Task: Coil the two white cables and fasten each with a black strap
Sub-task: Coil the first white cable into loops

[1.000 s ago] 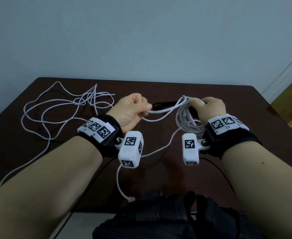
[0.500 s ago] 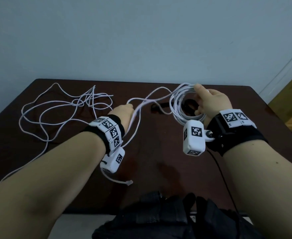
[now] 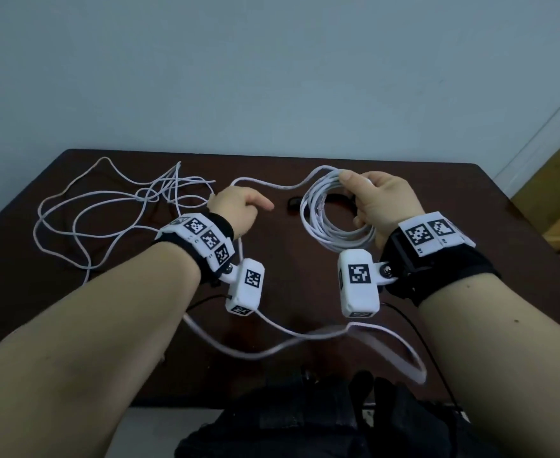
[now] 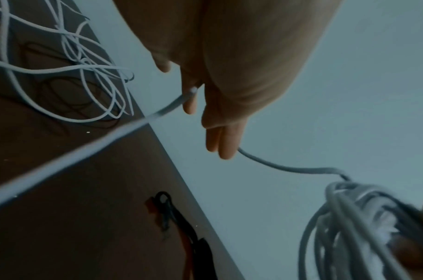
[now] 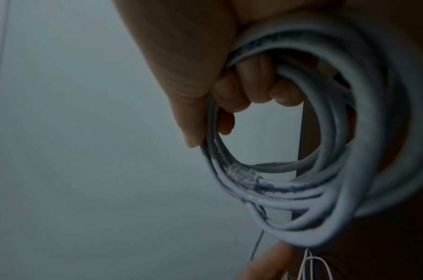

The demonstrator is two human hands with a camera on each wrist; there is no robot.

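Head view, right hand grip curled round coil, left hand grip pinching cable tail, above table centre.

Table: dark wood, smooth, semi-gloss. Cables: white, smooth plastic jacket; clear plastic plug. Wristbands: black matt cloth.

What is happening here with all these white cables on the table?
A person is coiling a white cable. The right hand grips the finished coil above the dark table, while the left hand holds the cable's loose tail. A second white cable lies tangled at left. A black strap waits behind.
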